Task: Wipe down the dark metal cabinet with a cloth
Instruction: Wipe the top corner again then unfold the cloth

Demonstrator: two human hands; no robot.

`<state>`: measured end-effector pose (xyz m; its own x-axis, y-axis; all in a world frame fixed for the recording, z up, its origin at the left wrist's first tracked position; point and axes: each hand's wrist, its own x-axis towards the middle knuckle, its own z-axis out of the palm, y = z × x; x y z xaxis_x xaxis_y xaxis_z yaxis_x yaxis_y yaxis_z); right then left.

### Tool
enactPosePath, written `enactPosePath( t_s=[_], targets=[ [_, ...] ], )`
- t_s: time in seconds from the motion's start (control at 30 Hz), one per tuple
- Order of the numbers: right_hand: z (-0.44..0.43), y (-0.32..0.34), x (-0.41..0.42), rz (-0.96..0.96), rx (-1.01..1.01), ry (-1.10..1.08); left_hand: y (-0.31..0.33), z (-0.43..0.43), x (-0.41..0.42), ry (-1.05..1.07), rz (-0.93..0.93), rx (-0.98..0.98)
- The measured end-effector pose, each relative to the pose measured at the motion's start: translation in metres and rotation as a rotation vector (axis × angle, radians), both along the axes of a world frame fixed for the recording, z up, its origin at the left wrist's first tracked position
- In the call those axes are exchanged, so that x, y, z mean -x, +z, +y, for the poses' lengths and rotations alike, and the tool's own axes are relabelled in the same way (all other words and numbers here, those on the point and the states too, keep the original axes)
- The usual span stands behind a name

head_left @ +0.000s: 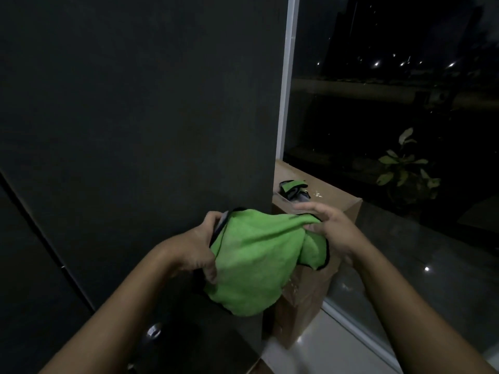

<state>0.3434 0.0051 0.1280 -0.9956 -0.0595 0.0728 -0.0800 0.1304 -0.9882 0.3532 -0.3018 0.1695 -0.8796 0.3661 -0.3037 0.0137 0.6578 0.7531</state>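
Fingers (314, 227) of the right hand (334, 230) pinch the top right edge of the cloth (256, 263) while the left hand (197, 249) grips its left edge, thumb curled over it, so it hangs spread between them before the cabinet (135, 117), near its right edge, beside a box (348, 209).

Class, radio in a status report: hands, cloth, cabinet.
Left hand, right hand: both gripping green cloth. Cloth bunched before dark cabinet. Cardboard box beside it.
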Motion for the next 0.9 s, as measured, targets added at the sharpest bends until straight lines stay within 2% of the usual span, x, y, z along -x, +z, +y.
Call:
enactPosePath(
  t_s=[0.07,0.13,0.37,0.47,0.53,0.63,0.73,0.8,0.9],
  targets=[
    [0.0,-0.003,0.001,-0.006,-0.014,-0.01,-0.001,0.005,-0.002,0.014,0.057,0.146],
    [0.0,-0.007,0.003,0.007,-0.043,-0.049,-0.005,0.009,-0.001,0.048,0.073,0.172],
    [0.015,-0.027,0.006,0.021,0.015,-0.247,-0.017,0.023,0.0,0.361,0.138,-0.242],
    [0.019,-0.027,0.002,-0.006,0.09,-0.308,-0.013,0.031,-0.003,0.443,-0.059,-0.494],
    [0.023,-0.025,-0.002,-0.008,0.152,-0.353,-0.007,0.033,-0.005,0.393,-0.163,-0.573],
    [0.031,-0.025,-0.006,0.011,0.21,-0.391,0.0,0.037,-0.011,0.247,-0.062,-0.487],
    [0.043,-0.026,-0.01,0.041,0.182,-0.446,0.004,0.049,-0.019,0.173,0.26,-0.164],
    [0.051,-0.026,-0.013,0.066,0.082,-0.479,0.002,0.055,-0.021,0.149,0.437,-0.025],
    [0.062,-0.025,-0.018,0.125,-0.167,-0.512,-0.002,0.058,-0.016,0.081,0.587,0.098]
  ],
)
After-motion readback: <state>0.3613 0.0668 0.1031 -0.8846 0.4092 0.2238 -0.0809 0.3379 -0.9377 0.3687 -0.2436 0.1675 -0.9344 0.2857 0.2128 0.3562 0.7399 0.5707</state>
